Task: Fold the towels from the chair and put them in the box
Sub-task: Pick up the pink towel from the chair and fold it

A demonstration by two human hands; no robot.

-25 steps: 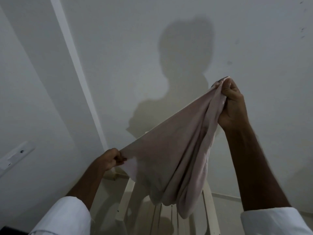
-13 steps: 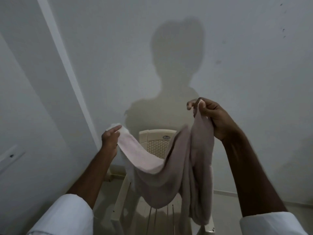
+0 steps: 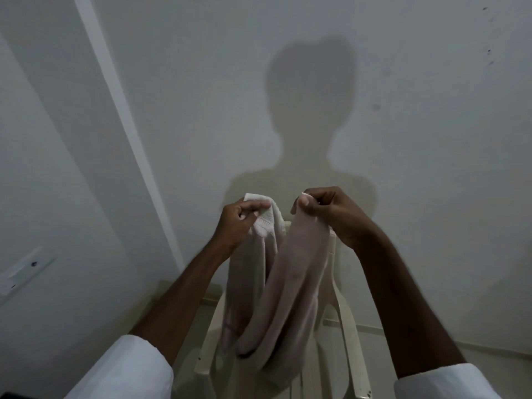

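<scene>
Towel (image 3: 276, 289) of pale pink hung doubled in the air above the cream chair (image 3: 347, 335). Left hand (image 3: 239, 223) pinched one top corner with curled fingers, right hand (image 3: 331, 214) pinched the other, the two hands near each other.

Dusty-pink soft cloth towel (image 3: 288, 283) mid-frame, plain all down its length, and there, its top-left corner pales almost to white with a faint veined pattern. Below it a cream moulded plastic chair (image 3: 347, 326), white fabric sleeves (image 3: 123, 370) in the bottom corners, and the grey-white painted wall (image 3: 201, 96) wears a dark shadow (image 3: 311, 110), dark specks (image 3: 489, 51) upper right.
</scene>
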